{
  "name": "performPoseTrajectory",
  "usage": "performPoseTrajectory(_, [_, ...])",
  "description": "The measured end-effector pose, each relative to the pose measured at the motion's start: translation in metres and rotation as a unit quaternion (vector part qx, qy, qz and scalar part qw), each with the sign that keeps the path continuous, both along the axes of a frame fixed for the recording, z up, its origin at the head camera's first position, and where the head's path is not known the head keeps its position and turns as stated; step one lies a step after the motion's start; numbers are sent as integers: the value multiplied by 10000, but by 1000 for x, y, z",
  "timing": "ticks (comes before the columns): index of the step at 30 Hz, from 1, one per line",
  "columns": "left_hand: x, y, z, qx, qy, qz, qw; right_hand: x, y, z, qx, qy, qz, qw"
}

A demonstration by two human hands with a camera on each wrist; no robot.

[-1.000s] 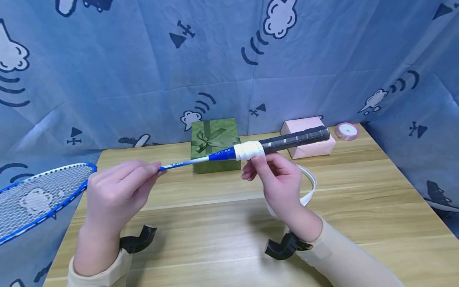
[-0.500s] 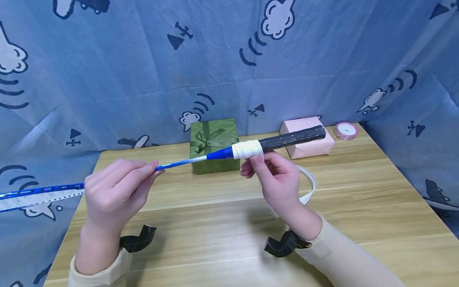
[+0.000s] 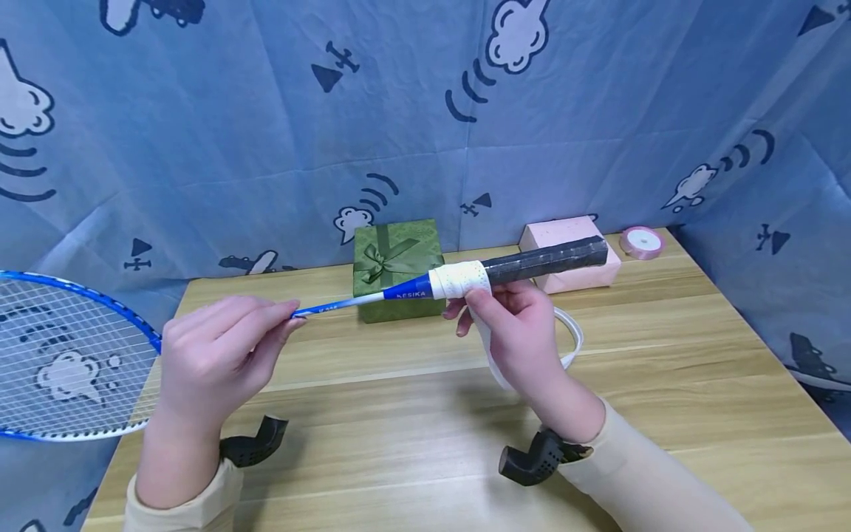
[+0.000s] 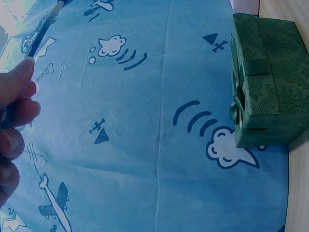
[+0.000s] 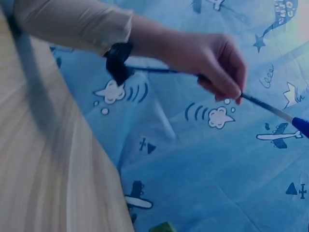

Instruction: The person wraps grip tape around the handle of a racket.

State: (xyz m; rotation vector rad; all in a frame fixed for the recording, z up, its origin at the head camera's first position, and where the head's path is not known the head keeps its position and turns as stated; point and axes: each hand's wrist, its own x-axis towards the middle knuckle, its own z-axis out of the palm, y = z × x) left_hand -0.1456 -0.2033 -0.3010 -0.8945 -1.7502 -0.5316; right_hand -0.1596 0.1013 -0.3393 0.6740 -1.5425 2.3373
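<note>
A blue and white badminton racket [image 3: 407, 288] is held up level above the table, its strung head [image 3: 66, 362] at the far left. My left hand [image 3: 216, 355] pinches the thin shaft between thumb and fingertips; the right wrist view also shows that left hand [image 5: 207, 60] on the shaft. White perforated grip tape [image 3: 459, 279] is wrapped round the front part of the black handle [image 3: 548, 258]. My right hand [image 3: 521, 336] pinches the tape below the handle, thumb on its lower edge. A loose tape strip [image 3: 575, 340] loops down behind the right wrist. The rear handle is unwrapped black.
Behind the racket, a green gift box [image 3: 399, 251] with a bow stands on the wooden table [image 3: 399, 443]. A pink box [image 3: 578, 277] and a ribbon spool [image 3: 642, 242] are at the back right. A blue printed cloth [image 3: 299, 148] hangs behind.
The racket has rolled about its shaft: its head was tilted, then edge-on, and now shows its face. My right hand has turned slightly, and the loose tape strip has shifted.
</note>
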Motion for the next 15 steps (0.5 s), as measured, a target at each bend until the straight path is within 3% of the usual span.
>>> performPoseTrajectory(5, [0, 7, 0, 274, 119, 635, 9975, 3, -2, 2, -230, -21, 11, 9997])
performPoseTrajectory(7, [-1, 10, -1, 474, 209, 738, 9959, 5, -4, 3, -198, 14, -65, 9998])
performPoseTrajectory(15, [-4, 15, -2, 653, 656, 465, 9946, 2, -3, 3, -114, 217, -104, 9996])
